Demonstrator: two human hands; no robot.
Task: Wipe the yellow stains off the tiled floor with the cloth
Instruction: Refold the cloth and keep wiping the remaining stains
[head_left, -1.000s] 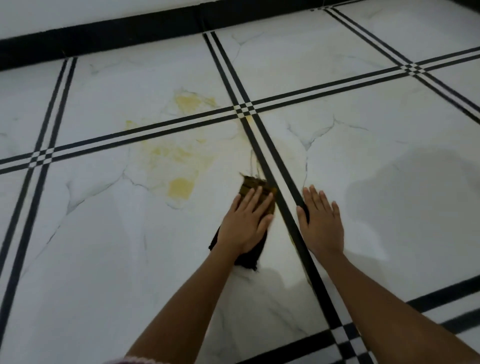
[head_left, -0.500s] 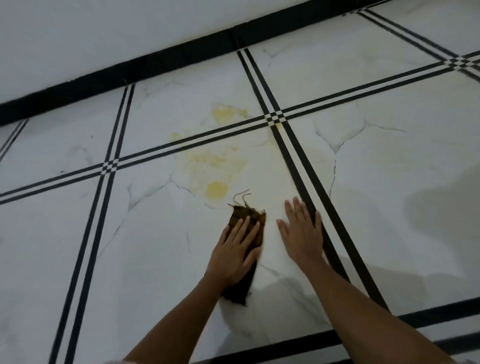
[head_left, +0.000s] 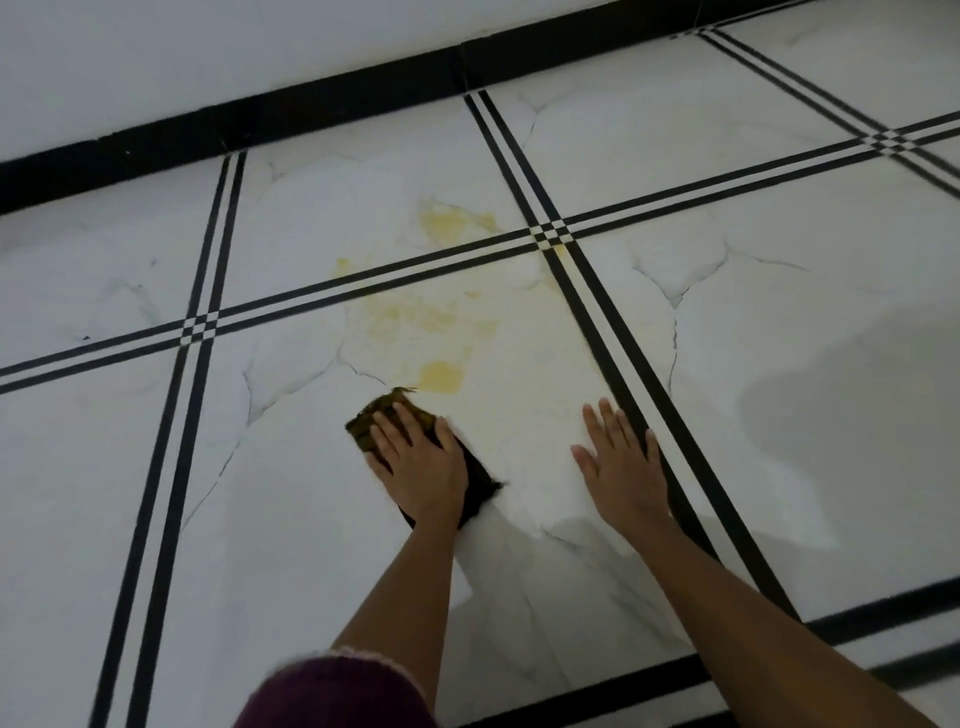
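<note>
Both hands lie flat on the tiled floor (head_left: 727, 322), fingers spread. The left hand (head_left: 421, 467) presses palm-down on the dark cloth (head_left: 382, 415) at centre frame, gripping nothing; the right hand (head_left: 621, 462) rests bare just beside a black double line. The yellow stains (head_left: 441, 374) sit just above the cloth's frayed tip and run upward across the tile joint. A maroon sleeve (head_left: 337, 691) fills the bottom edge.

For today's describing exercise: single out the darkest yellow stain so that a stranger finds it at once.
Find the left hand pressing a dark cloth on the white tile. Just beyond the cloth's frayed tip lies the stain: a small solid blotch, deeper yellow than the pale smears beyond it.
</note>
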